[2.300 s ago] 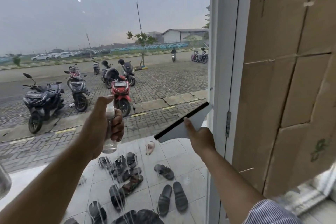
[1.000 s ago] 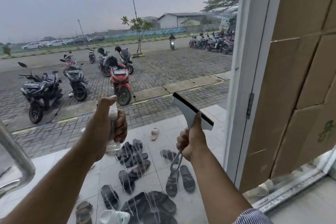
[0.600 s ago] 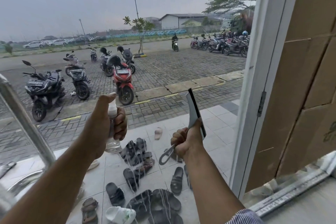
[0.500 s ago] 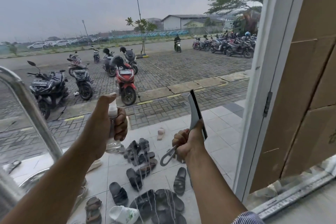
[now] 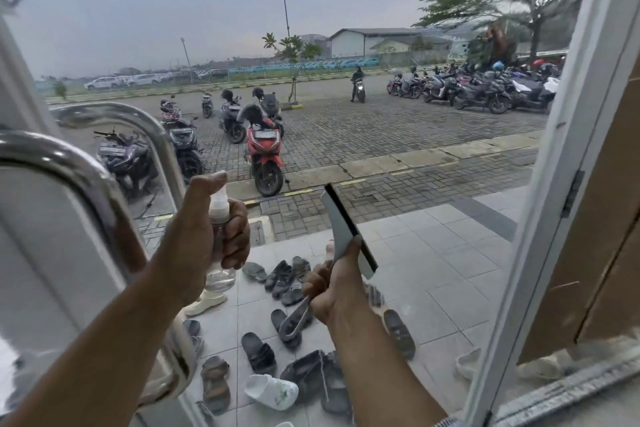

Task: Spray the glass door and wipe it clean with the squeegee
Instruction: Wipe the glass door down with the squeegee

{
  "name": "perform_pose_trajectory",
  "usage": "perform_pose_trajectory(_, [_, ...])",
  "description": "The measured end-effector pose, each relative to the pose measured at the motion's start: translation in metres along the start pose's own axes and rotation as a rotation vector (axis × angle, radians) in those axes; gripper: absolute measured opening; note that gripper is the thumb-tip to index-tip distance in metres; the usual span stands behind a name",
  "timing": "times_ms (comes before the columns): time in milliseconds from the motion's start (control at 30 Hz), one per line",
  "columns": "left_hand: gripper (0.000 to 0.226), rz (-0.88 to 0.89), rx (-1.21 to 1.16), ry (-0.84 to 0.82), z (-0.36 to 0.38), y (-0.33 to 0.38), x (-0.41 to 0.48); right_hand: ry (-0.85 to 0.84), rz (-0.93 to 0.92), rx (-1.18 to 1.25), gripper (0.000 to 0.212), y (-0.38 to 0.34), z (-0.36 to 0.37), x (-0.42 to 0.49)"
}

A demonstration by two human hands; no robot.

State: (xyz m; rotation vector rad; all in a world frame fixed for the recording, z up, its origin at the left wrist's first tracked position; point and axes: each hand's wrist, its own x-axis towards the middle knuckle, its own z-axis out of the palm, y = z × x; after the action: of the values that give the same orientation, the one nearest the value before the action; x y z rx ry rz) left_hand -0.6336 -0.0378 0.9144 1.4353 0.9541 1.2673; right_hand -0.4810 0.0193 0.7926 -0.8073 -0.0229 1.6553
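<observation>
Glass door [image 5: 398, 156] straight ahead, reaching from the metal handle [image 5: 86, 163] at its left edge to the white frame [image 5: 540, 218] at its right edge. Left hand [image 5: 204, 236] raised before the lower middle of the pane, fingers wrapped round the clear spray bottle [image 5: 220, 276], thumb resting on top of the nozzle. Right hand [image 5: 332, 291] just beside it, clenched round the looped grip of the squeegee [image 5: 343, 229]; blade nearly upright, a little tilted, close to the glass, but cannot tell whether touching. Thin runs of liquid [image 5: 375, 293] low on the pane, below the right hand and toward the bottom edge, so probably sprayed there already. Upper part without visible drops; hard to say whether wiped or never wetted. By judgement, somewhere in the middle of the work: some spraying done, wiping of the wet lower part left, perhaps more spray needed toward the left edge. Sandals [image 5: 259, 354] beyond the glass, on the tiles outside.
</observation>
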Motion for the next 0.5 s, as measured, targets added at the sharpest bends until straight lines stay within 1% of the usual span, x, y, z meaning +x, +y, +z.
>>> perform_pose_trajectory(167, [0.058,-0.029,-0.004,-0.02,-0.034,0.002,-0.025,-0.002,0.052,-0.1,0.07,0.066,0.024,-0.016])
perform_pose_trajectory(333, [0.058,-0.021,-0.001,-0.135,-0.051,-0.003,-0.045,0.003,0.043,-0.09,0.07,0.088,0.032,-0.014])
perform_pose_trajectory(400, [0.058,-0.03,-0.024,-0.137,-0.054,-0.003,-0.051,0.001,0.021,-0.181,0.071,0.1,0.027,-0.01])
perform_pose_trajectory(500, [0.058,-0.055,-0.026,-0.091,-0.061,-0.006,-0.063,0.049,-0.071,-0.34,0.077,0.126,0.016,-0.001])
